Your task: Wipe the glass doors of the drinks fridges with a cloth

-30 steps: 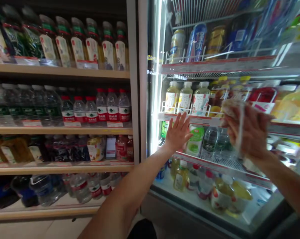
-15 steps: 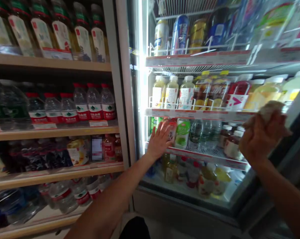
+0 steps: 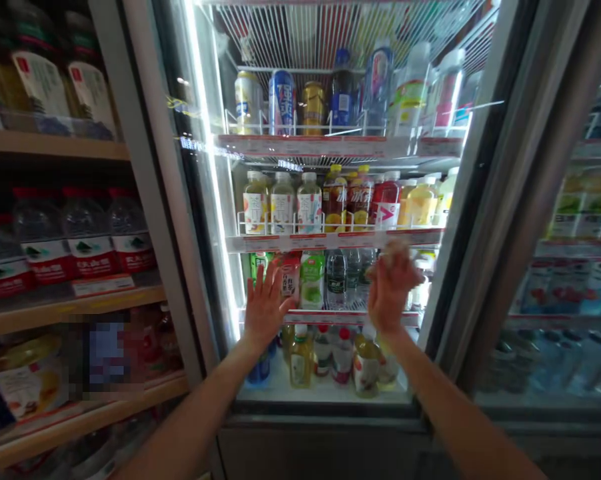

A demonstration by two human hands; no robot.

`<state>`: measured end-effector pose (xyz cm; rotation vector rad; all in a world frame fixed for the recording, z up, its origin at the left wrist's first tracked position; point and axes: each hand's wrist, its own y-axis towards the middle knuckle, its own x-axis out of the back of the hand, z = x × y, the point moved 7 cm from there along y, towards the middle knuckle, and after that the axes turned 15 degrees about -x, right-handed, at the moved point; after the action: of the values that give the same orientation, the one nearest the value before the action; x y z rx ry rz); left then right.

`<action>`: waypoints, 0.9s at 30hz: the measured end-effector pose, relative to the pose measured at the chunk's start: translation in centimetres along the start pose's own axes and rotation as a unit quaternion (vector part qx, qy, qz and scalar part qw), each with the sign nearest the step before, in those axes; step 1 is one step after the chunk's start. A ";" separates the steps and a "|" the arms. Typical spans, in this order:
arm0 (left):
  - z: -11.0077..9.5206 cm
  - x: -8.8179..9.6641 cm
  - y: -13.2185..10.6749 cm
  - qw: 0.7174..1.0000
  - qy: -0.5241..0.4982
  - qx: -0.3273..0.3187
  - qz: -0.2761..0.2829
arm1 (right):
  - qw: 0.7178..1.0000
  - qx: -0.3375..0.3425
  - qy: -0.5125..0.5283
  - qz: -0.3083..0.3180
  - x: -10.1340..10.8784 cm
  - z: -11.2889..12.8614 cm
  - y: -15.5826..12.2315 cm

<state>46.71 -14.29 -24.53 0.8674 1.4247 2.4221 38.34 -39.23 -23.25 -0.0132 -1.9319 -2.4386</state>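
My left hand (image 3: 265,308) is raised with its fingers spread, in front of the drinks cooler's glass, level with the third shelf of bottles. Whether its palm touches the glass I cannot tell. Just to its right a red-labelled drink bottle (image 3: 290,281) and a green-labelled bottle (image 3: 312,280) stand inside the cooler. My right hand (image 3: 388,303) is closed around a crumpled, pale cloth (image 3: 396,255), blurred by motion, in front of the right part of the same shelf. Reflections lie across the glass door (image 3: 205,150).
Open wooden shelves (image 3: 55,145) with water bottles (image 3: 85,243) and other drinks stand on the left. Cans (image 3: 282,100) and bottles fill the cooler's upper racks. On the right runs a metal door frame (image 3: 540,167), with another stocked cooler (image 3: 580,253) beyond it.
The view has swung right, bringing the whole cooler front to the middle. My right hand with the cloth has come closer to my left hand, whose fingers remain spread.
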 end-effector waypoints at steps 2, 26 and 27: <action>-0.4 -0.1 -0.5 1.000 0.003 0.003 0.008 | 0.982 0.144 0.012 0.125 -1.5 3.1 -2.5; -3.4 -2.1 -5.2 0.999 0.023 -0.009 0.041 | 0.966 0.214 -0.016 0.144 -0.7 0.8 -4.9; -3.3 -2.1 -5.4 0.998 0.024 -0.019 0.052 | 0.948 0.262 -0.008 0.180 -1.0 2.0 -6.8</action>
<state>45.81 -14.87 -31.14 0.9023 1.3764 2.5542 39.15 -35.70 -29.45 -0.3379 -2.2769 -1.6585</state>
